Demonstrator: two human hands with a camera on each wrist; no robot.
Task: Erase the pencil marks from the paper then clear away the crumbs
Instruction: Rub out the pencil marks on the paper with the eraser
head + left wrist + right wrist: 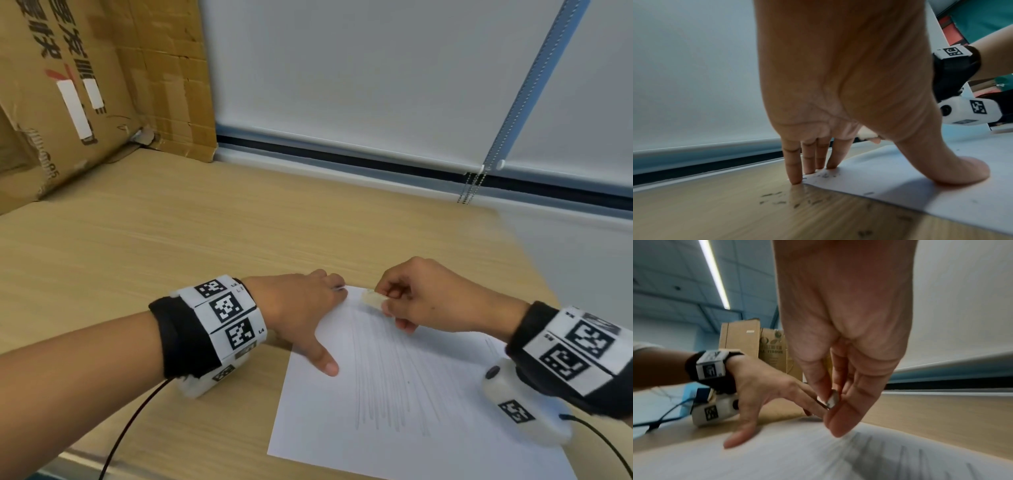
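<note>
A white sheet of paper [342, 421] lies on the wooden desk, crossed by long grey pencil marks [387, 373]. My left hand [301, 308] presses flat on the sheet's far left corner, thumb [962, 170] spread onto the paper and fingertips [797, 178] at its edge. My right hand [428, 298] pinches a small pale eraser [373, 298] at the top edge of the paper, just right of the left fingers. The eraser [831, 400] shows between thumb and fingers in the right wrist view. Dark eraser crumbs [777, 198] lie on the desk and paper corner [826, 175].
A worn cardboard box [68, 89] stands at the desk's far left. A white roller blind [359, 78] with a bead chain [472, 185] hangs behind the desk. Black cables [130, 425] run from both wrist units. The desk's right edge [534, 253] is close to my right hand.
</note>
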